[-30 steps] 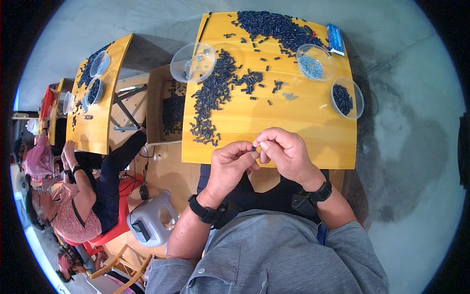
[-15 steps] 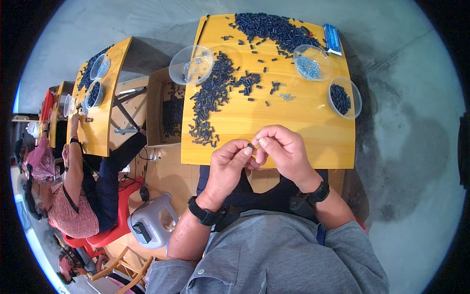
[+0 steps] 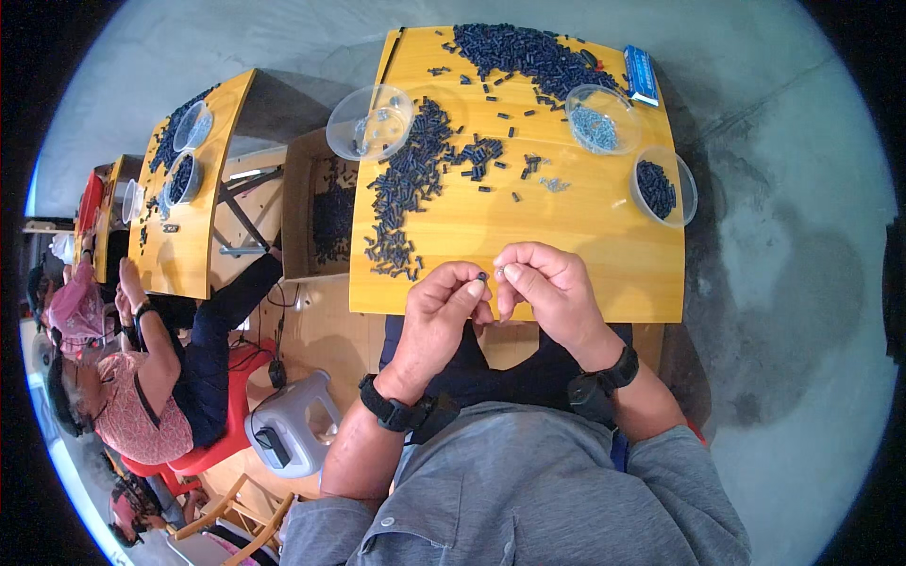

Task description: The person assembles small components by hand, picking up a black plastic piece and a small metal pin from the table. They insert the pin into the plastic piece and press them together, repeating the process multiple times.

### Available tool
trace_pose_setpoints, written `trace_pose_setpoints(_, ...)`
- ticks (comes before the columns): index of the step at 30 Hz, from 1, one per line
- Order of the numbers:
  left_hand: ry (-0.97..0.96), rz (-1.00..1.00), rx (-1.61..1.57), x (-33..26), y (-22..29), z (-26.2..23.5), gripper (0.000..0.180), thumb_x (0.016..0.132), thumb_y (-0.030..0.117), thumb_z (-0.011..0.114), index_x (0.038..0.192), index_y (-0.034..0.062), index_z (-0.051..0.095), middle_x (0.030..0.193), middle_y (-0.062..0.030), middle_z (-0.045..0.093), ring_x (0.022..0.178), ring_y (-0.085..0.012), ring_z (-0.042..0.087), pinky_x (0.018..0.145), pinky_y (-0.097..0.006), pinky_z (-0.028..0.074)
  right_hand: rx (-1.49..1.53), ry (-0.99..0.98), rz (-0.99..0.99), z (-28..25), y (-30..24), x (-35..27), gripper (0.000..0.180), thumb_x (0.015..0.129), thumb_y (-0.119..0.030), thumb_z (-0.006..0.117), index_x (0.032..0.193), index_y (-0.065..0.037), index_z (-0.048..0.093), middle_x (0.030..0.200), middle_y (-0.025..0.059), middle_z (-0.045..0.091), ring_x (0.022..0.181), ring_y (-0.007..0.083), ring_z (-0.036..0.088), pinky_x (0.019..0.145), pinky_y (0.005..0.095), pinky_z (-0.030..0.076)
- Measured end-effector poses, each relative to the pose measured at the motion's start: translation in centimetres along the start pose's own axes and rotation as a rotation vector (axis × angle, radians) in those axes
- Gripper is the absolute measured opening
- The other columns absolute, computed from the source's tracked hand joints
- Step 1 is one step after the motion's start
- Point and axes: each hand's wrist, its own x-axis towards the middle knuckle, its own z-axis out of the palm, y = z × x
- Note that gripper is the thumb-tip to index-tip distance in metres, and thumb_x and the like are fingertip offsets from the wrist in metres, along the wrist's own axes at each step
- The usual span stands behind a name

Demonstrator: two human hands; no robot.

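Both hands meet just over the near edge of the yellow table (image 3: 585,241). My left hand (image 3: 436,316) is closed in a pinch on a small black cylindrical piece (image 3: 482,276), its end showing past the thumb. Close beside it, my right hand (image 3: 557,297) pinches thumb against index finger; a tiny pale thing seems to be at the tips, too small to name. Beyond the hands lie a few loose black pieces (image 3: 477,156) and a little heap of small silvery parts (image 3: 554,185). A longer heap of black pieces (image 3: 411,179) spreads on the left.
A large black pile (image 3: 528,61) covers the far side. Clear bowls stand around: one at left (image 3: 344,123), one with silvery parts (image 3: 630,111), one with black pieces (image 3: 688,189). A blue box (image 3: 641,75) sits far right. At left are a cardboard box (image 3: 300,208) and a co-worker (image 3: 142,406).
My hands have drawn slightly apart, leaving a small gap between the fingertips. The co-worker at left has pulled a hand back from their table.
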Motion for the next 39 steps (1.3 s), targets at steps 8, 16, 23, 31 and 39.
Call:
trace_pose_setpoints(8, -0.077, 0.047, 0.052, -0.2, -0.3, -0.2, 0.011, 0.094, 0.007, 0.05, 0.101, 0.0014, 0.056, 0.074, -0.0007, 0.058, 0.066, -0.0068, 0.055, 0.061, -0.021, 0.045, -0.298, -0.013, -0.128, 0.4, -0.6, -0.2, 0.011, 0.093, -0.003, 0.048, 0.095, 0.003, 0.057, 0.077, 0.0034, 0.056, 0.059, 0.0072, 0.056, 0.053, 0.0213, 0.046)
trace_pose_setpoints(16, -0.092, 0.025, 0.063, -0.4, 0.2, -0.3, 0.011, 0.093, 0.007, 0.051, 0.099, 0.0, 0.057, 0.074, -0.0008, 0.058, 0.066, -0.0076, 0.054, 0.061, -0.022, 0.045, -0.387, -0.035, -0.225, 0.5, -0.7, -0.1, 0.009, 0.09, -0.001, 0.049, 0.091, 0.002, 0.058, 0.077, 0.0054, 0.054, 0.057, 0.0091, 0.056, 0.05, 0.0229, 0.044)
trace_pose_setpoints(23, -0.072, -0.002, 0.026, -0.4, 0.1, -0.5, 0.009, 0.091, 0.006, 0.055, 0.095, -0.0008, 0.059, 0.076, -0.0017, 0.06, 0.064, -0.0084, 0.055, 0.06, -0.022, 0.046, -0.412, -0.064, -0.187, 0.6, -0.9, 0.1, 0.009, 0.089, -0.001, 0.049, 0.089, 0.001, 0.058, 0.076, 0.0056, 0.054, 0.055, 0.0088, 0.056, 0.05, 0.0228, 0.044)
trace_pose_setpoints(31, -0.086, -0.031, 0.083, -0.2, 0.3, -1.1, 0.008, 0.09, 0.005, 0.057, 0.092, -0.0012, 0.062, 0.075, -0.0024, 0.062, 0.063, -0.0082, 0.057, 0.06, -0.021, 0.047, -0.721, -0.114, -0.318, 0.6, -1.1, 0.7, 0.006, 0.082, -0.001, 0.056, 0.087, -0.001, 0.059, 0.073, 0.015, 0.055, 0.068, 0.0319, 0.057, 0.059, 0.0378, 0.046)
trace_pose_setpoints(39, -0.078, -0.075, 0.038, -0.2, 0.7, -1.2, 0.012, 0.087, 0.001, 0.06, 0.099, -0.0021, 0.063, 0.079, -0.0058, 0.066, 0.066, -0.0112, 0.063, 0.06, -0.023, 0.052, -0.744, -0.112, -0.416, 0.6, -0.9, 0.9, 0.006, 0.081, 0.0, 0.057, 0.087, -0.001, 0.059, 0.072, 0.014, 0.056, 0.065, 0.0295, 0.057, 0.057, 0.0357, 0.046)
